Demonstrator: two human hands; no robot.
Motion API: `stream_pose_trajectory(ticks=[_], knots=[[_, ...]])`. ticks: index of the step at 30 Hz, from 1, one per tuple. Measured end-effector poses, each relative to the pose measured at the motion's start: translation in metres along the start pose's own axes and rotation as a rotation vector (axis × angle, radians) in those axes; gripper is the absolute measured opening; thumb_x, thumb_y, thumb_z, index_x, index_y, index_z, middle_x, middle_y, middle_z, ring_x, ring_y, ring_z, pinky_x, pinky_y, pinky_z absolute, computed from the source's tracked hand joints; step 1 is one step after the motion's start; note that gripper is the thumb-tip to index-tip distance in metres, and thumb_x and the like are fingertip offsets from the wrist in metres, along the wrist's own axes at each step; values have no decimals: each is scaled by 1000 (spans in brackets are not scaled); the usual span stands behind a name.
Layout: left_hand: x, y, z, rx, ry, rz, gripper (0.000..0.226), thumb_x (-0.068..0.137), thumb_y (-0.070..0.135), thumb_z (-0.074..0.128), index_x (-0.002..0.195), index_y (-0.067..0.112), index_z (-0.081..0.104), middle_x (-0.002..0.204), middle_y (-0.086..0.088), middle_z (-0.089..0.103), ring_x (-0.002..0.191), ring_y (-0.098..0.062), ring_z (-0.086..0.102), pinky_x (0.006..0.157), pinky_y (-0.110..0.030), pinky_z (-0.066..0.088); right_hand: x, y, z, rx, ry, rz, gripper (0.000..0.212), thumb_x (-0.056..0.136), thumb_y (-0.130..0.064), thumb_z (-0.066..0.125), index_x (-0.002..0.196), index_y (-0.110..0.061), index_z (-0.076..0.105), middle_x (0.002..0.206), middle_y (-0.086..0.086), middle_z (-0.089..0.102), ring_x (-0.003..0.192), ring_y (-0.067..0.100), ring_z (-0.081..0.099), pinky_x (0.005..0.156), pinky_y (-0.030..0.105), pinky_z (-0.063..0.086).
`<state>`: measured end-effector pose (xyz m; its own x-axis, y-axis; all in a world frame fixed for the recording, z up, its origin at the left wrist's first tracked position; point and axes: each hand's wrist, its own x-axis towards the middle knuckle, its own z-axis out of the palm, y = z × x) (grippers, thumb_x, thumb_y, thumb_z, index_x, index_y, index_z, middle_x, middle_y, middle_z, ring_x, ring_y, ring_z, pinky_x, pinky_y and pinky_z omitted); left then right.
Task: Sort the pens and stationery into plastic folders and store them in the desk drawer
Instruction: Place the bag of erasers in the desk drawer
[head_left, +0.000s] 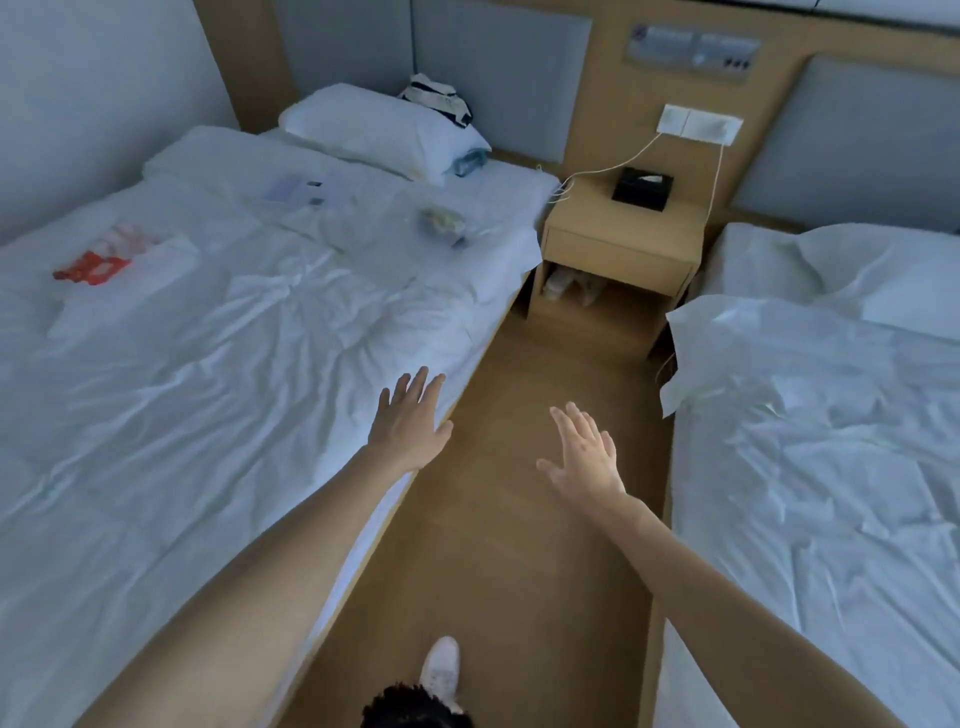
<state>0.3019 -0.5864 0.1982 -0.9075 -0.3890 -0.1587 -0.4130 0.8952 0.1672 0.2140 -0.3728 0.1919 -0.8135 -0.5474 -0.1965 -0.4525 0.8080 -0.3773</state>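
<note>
Nearest us was a white shoe (440, 670) on the wooden floor (483, 545) of the aisle between two beds. We held both arms stretched forward. Our left hand (410, 423) was released, fingers straight and spread, holding nothing, over the edge of the left bed (182, 364). Our right hand (587, 457) was likewise released, fingers straight, holding nothing, above the floor. To the right lay the other bed (810, 467) with rumpled white sheets. Farther up the left bed we saw clear plastic folders (374, 228) lying on the sheet; one held a small cluster of items (441, 223) too blurred to name, and another, nearer the pillow (379, 130), held some papers (291, 187). A red-and-white packet (98, 260) lay near the bed's left side, well apart from them. Beyond the aisle stood a wooden nightstand (618, 260) with its drawer closed and a black tissue box (641, 188) on top.
</note>
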Motion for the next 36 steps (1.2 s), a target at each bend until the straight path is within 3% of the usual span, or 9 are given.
stream_pose_trajectory(ticks=[5, 14, 25, 31, 36], knots=[[118, -7, -25, 17, 16, 61, 63, 99, 36, 38, 150, 16, 9, 159, -4, 4, 145, -26, 6, 115, -44, 11, 94, -3, -28, 6, 70, 40, 72, 94, -29, 54, 151, -20, 11, 159, 1, 5, 147, 19, 1, 117, 38, 1], [297, 23, -10, -35, -53, 105, 64, 99, 34, 38, 151, 16, 6, 159, -4, 2, 145, -24, 4, 116, -43, 7, 277, 38, -48, 22, 4, 68, 73, 94, -30, 55, 151, -20, 10, 159, 2, 5, 146, 20, 2, 117, 40, 3], [504, 28, -35, -46, -17, -148, 61, 100, 34, 36, 151, 17, 7, 159, -3, 3, 145, -21, 8, 116, -41, 11, 552, 61, -144, -3, -7, -109, 71, 94, -28, 55, 151, -19, 13, 159, 2, 10, 146, 19, 5, 117, 40, 5], [599, -5, -35, -41, -63, -289, 63, 101, 34, 36, 151, 16, 3, 160, -4, -1, 146, -22, 5, 117, -40, 9, 665, 28, -133, -52, -134, -280, 70, 95, -30, 52, 151, -19, 11, 159, 2, 5, 146, 19, 5, 117, 40, 8], [690, -45, -47, -109, 12, -378, 65, 98, 33, 43, 150, 15, 9, 158, -5, 9, 144, -23, 13, 115, -40, 15, 770, -5, -129, -101, -185, -370, 70, 96, -32, 50, 151, -18, 9, 159, 3, 3, 146, 19, 5, 117, 41, 8]])
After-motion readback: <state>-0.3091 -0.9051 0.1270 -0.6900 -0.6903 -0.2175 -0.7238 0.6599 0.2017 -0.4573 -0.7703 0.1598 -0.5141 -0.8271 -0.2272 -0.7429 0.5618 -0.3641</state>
